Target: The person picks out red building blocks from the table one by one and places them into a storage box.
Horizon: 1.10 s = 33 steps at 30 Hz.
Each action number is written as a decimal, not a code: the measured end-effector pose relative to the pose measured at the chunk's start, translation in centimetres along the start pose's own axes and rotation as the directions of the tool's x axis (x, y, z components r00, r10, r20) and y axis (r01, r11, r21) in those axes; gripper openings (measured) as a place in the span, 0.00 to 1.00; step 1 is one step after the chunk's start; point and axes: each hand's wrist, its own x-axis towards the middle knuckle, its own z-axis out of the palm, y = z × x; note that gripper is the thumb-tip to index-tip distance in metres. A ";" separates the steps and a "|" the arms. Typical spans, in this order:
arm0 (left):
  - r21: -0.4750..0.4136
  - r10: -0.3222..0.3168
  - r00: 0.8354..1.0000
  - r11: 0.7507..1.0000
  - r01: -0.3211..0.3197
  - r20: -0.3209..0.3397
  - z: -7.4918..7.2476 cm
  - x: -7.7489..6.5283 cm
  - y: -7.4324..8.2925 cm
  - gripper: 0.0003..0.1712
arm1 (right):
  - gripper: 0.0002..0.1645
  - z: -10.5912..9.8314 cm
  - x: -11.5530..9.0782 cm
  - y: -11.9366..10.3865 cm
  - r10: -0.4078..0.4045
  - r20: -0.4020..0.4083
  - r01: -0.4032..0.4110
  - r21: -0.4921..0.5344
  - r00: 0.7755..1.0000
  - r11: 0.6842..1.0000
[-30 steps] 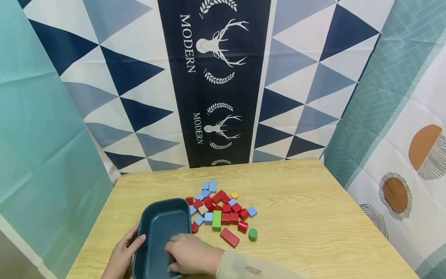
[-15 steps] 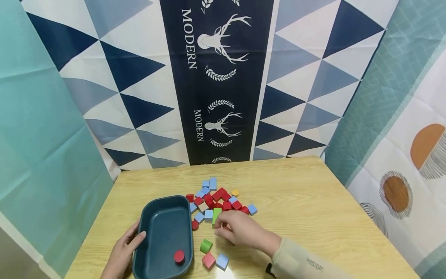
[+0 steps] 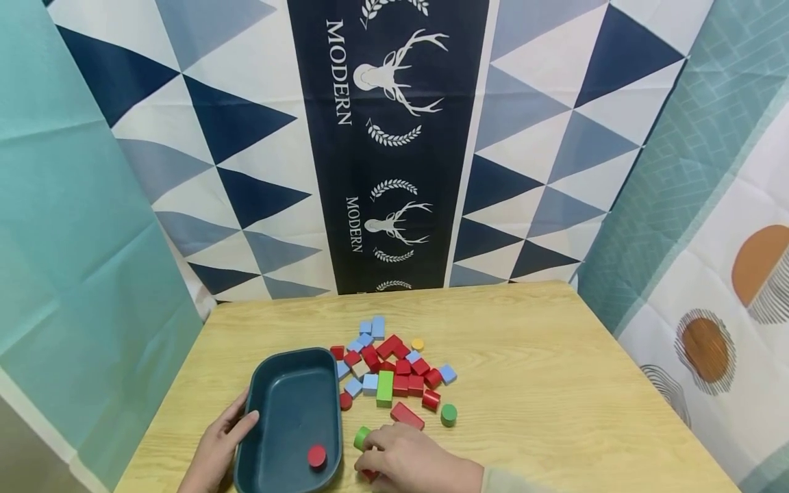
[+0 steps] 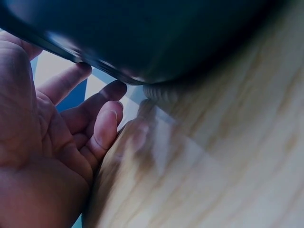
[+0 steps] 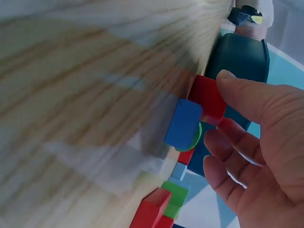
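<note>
In the head view my left hand (image 3: 223, 438) holds the left side of a dark teal plastic bin (image 3: 246, 452), thumb over the rim and fingers along the outer wall. The left wrist view shows those fingertips touching the bin's outside. One red cylinder block (image 3: 317, 457) stands inside the bin. To its right, my right hand (image 3: 409, 457) reaches down to the table. Its thumb and fingers pinch a red block (image 5: 207, 97) in the right wrist view. A blue block (image 5: 183, 124) sits right beside that red block. A green cylinder block (image 3: 361, 437) is partly covered by the hand.
Red, blue and green blocks lie in a loose cluster beyond the right hand, with a long green block (image 3: 384, 389) and a red block (image 3: 407, 415) on its near side. A green cylinder (image 3: 448, 415) stands at the cluster's right. Patterned cloths hang around the wooden table (image 3: 555, 397).
My right hand left the bin, where the red cylinder now shows, swung right near the long green block, then came back to the red block near the bin. The left hand stayed.
</note>
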 end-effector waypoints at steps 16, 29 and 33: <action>-0.006 -0.009 1.000 1.000 0.009 -0.002 0.1 -0.1 0.0 0.47 | 0.19 0.7 0.2 -0.2 0.067 0.064 -0.065 -0.032 0.996 0.997; -0.013 0.002 1.000 1.000 -0.002 -0.009 0.1 0.0 0.1 0.46 | 0.31 -7.0 1.8 -0.1 0.259 -0.224 -0.235 0.127 0.940 0.964; -0.014 0.015 1.000 1.000 -0.015 -0.002 0.0 -0.2 -0.1 0.45 | 0.31 -8.4 3.2 0.1 0.302 -0.262 -0.263 0.175 0.917 0.949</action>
